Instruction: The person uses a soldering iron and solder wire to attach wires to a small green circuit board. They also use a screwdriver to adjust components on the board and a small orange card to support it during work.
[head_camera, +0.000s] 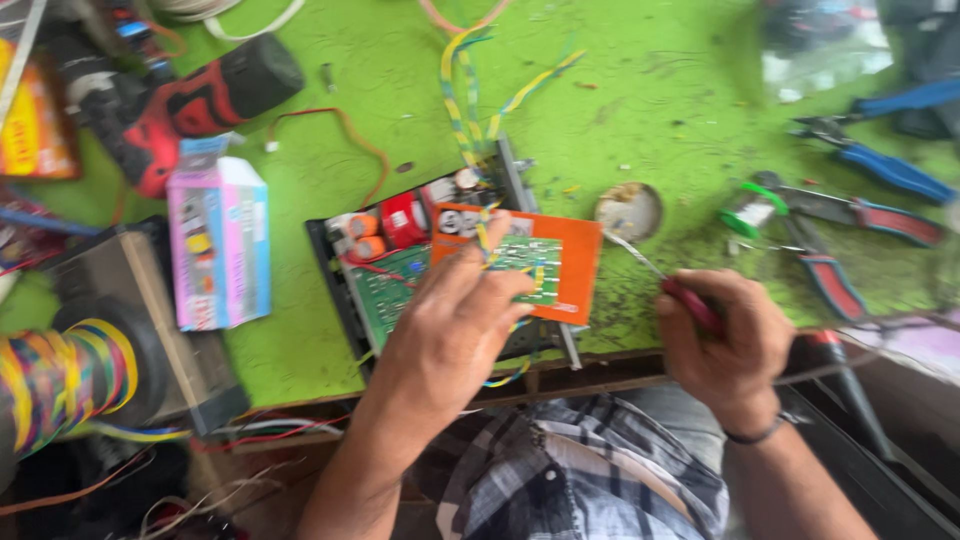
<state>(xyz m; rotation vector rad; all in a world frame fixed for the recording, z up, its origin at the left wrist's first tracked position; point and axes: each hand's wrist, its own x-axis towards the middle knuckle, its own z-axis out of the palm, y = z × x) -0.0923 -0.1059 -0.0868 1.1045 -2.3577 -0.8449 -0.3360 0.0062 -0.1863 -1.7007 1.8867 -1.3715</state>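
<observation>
— Green bench (650, 90), cluttered all round. Where is the free space?

— Mostly the middle back, between the striped wires (470, 80) and the pliers (880, 165) at the far right. A drill (170, 105) and a pink box (220, 240) crowd the left.

— And the hands?

— Left hand (455, 330) lies on the orange board (555, 265), fingers slightly apart, pressing it down onto the green board (385, 285) in a black tray (335, 300). That stack sits near the front edge of the bench.

— The right?

— Right hand (720, 340) is closed around a red-handled iron (690, 300), tip pointing toward a round tin (630, 212) just beside the orange board. Cutters (830, 275) lie close to its knuckles.
</observation>
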